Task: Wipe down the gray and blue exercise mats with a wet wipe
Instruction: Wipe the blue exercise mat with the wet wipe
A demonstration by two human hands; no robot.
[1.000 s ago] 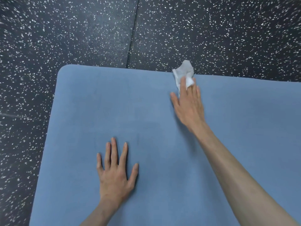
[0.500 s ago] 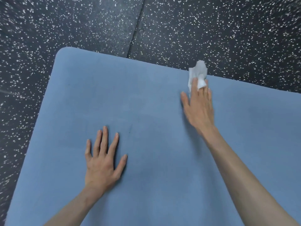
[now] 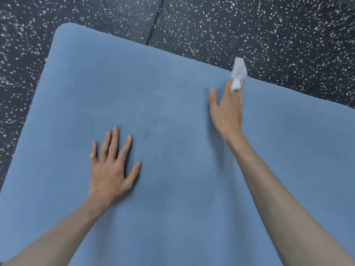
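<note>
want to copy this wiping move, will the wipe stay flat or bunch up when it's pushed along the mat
Likely to bunch: the wipe is already crumpled, its free end sticking up past the right hand's fingertips at the mat's far edge. It looks thin, limp and light, so it probably drags rather than slides flat. The left hand lies flat on the mat, which may steady it.

Your left hand and right hand are both bare: no gloves, rings, watch or wristband visible on either. Both forearms are uncovered right down to the frame's lower edge, and no sleeve enters the head view. Fingernails are short and unpainted. Fingers look long and slender, and the knuckles and tendons show plainly.
</note>
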